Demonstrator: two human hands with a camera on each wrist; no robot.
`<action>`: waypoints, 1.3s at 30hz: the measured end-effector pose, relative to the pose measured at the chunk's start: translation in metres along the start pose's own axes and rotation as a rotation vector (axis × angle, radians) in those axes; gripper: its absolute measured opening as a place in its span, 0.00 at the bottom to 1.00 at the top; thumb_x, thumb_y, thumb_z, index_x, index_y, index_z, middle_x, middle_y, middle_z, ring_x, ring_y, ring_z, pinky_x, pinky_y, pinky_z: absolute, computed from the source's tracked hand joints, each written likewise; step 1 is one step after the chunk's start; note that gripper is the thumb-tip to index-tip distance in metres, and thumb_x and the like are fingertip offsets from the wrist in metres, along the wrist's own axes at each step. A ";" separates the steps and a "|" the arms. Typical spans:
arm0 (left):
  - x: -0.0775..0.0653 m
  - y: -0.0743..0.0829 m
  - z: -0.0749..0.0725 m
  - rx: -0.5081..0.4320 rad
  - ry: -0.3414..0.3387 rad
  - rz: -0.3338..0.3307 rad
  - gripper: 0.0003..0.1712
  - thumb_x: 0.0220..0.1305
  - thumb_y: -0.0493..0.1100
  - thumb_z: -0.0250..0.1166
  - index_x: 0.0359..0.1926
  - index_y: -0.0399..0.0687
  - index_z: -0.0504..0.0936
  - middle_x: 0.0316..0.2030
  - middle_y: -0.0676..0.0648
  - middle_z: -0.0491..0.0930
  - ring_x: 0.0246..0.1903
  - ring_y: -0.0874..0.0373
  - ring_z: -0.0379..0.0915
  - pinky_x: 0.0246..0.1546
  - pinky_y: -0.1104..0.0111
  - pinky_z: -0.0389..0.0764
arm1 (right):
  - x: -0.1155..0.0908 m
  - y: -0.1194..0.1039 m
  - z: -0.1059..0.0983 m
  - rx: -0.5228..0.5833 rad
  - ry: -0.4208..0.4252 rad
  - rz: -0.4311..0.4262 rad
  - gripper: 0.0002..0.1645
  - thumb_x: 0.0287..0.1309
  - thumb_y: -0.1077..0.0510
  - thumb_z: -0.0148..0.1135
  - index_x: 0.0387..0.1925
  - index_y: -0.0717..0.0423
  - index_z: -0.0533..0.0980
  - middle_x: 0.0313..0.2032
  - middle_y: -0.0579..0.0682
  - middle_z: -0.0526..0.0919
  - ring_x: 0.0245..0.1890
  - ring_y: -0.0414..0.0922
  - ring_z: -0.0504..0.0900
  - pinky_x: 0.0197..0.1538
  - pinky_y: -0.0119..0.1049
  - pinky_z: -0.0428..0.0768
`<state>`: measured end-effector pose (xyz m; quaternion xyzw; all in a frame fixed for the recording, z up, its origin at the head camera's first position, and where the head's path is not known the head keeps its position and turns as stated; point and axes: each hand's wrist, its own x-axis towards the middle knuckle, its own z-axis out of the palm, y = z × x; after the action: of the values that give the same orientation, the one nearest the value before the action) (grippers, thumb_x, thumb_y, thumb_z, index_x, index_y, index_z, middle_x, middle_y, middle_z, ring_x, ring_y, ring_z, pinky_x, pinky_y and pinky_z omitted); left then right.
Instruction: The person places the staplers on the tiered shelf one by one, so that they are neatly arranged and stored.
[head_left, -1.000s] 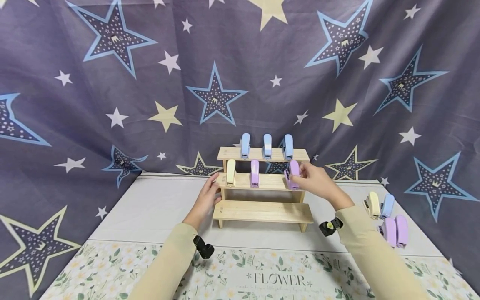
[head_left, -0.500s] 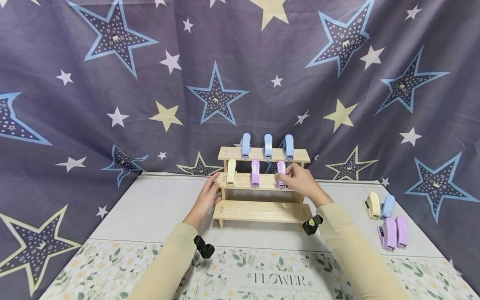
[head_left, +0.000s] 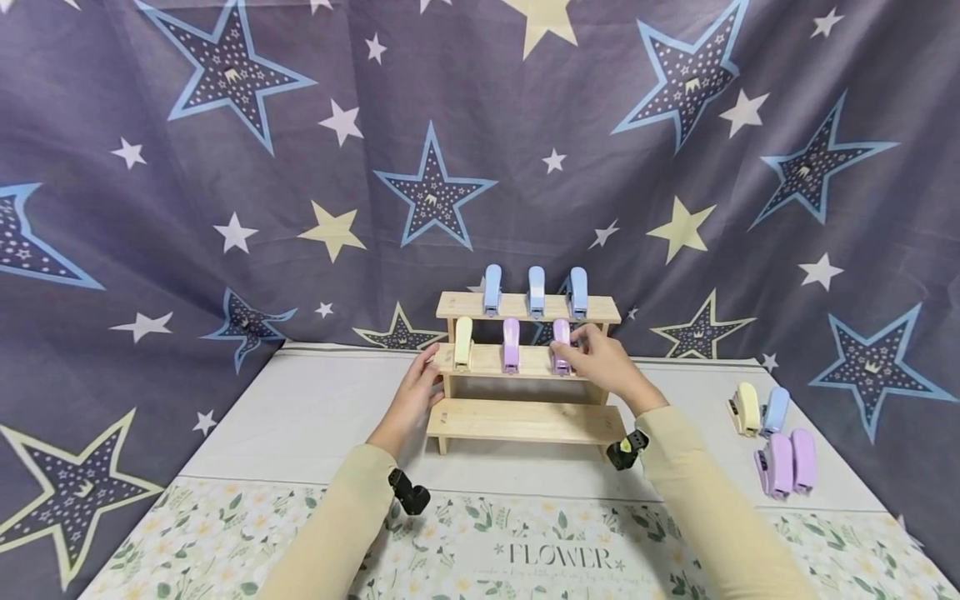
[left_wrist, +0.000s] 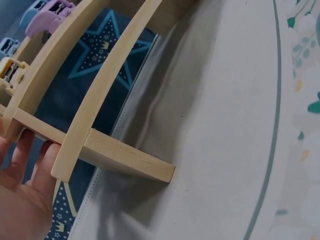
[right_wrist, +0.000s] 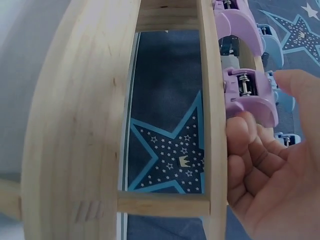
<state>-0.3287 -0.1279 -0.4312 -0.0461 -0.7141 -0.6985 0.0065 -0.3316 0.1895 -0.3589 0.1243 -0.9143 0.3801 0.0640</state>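
A three-tier wooden stand (head_left: 525, 421) bears small staplers. My left hand (head_left: 411, 398) grips the left end of its middle tier; in the left wrist view its fingers (left_wrist: 21, 155) lie against the end upright, the thumb out of sight. On the middle tier, my right hand (head_left: 603, 364) pinches a purple stapler (head_left: 560, 346), which stands upright on the board. The right wrist view has this purple stapler (right_wrist: 247, 95) touching the fingertips. To its left, apart from it, stand another purple stapler (head_left: 511, 346) and a yellow stapler (head_left: 463, 343).
Three blue staplers (head_left: 536, 292) stand along the top tier. On the table (head_left: 330, 400) at the right are a yellow stapler (head_left: 746, 408), a blue stapler (head_left: 776, 411) and two purple staplers (head_left: 780, 465). A star-patterned curtain (head_left: 300, 167) hangs close behind the stand.
My right hand has slid the purple stapler leftward along the middle tier, away from its right end, and straightened it. In the last half second it hardly moves. The left hand stays put.
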 end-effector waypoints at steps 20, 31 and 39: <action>0.002 -0.001 0.001 0.003 0.007 0.008 0.28 0.81 0.46 0.42 0.78 0.52 0.56 0.69 0.35 0.61 0.68 0.37 0.60 0.66 0.44 0.67 | -0.076 0.065 -0.086 -0.189 -0.034 -0.010 0.21 0.69 0.51 0.60 0.52 0.64 0.77 0.34 0.51 0.86 0.28 0.42 0.82 0.32 0.39 0.80; -0.001 0.001 0.003 0.007 0.018 0.004 0.28 0.81 0.48 0.42 0.78 0.53 0.56 0.68 0.35 0.62 0.68 0.37 0.61 0.66 0.45 0.67 | -0.131 0.124 -0.140 -0.366 -0.053 0.089 0.23 0.68 0.48 0.61 0.50 0.65 0.80 0.35 0.53 0.87 0.30 0.48 0.84 0.34 0.47 0.82; -0.002 0.000 0.003 0.004 0.017 0.006 0.28 0.82 0.47 0.42 0.78 0.51 0.55 0.69 0.34 0.60 0.68 0.35 0.60 0.67 0.44 0.65 | -0.156 0.154 -0.159 -0.401 -0.093 0.191 0.27 0.67 0.47 0.61 0.52 0.69 0.79 0.37 0.57 0.86 0.37 0.59 0.83 0.32 0.51 0.81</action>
<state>-0.3270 -0.1252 -0.4316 -0.0423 -0.7151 -0.6975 0.0148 -0.2208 0.4348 -0.3852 0.0394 -0.9812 0.1890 0.0090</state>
